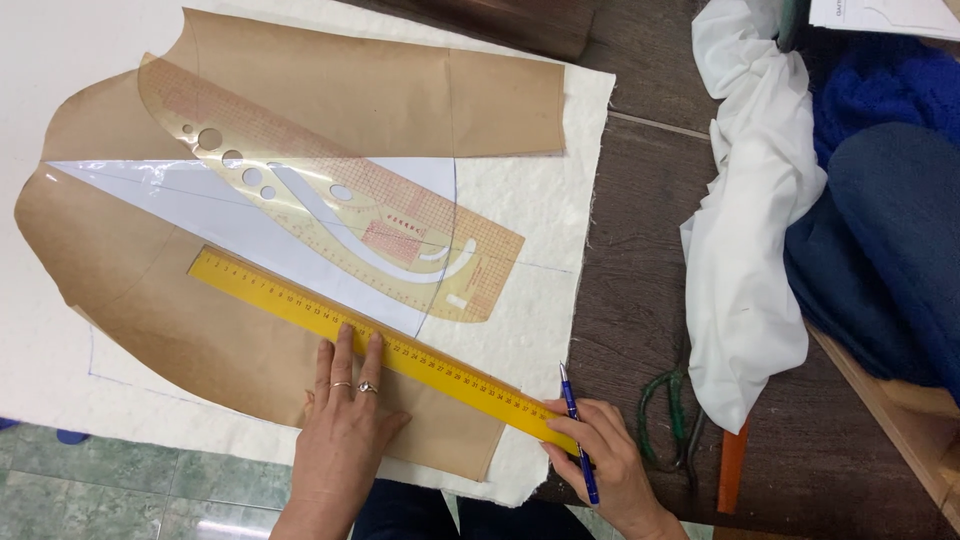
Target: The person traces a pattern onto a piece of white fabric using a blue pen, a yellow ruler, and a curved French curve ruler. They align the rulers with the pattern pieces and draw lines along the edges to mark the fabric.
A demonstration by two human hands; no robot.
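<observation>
Left hand [345, 435] is pressing flat, fingers spread, beside a yellow ruler [380, 345]; right hand [605, 460] is gripping a blue pen [577, 430] at the ruler's end.

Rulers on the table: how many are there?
2. A yellow straight ruler lies under the left hand, its end at the right hand. A clear curved ruler lies above it on the brown paper.

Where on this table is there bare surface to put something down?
Bare dark wooden tabletop runs between the white batting sheet and the crumpled white cloth. Crowded: brown paper pattern under the yellow ruler, clear curve template; green-handled scissors lie beside the right hand.
</observation>
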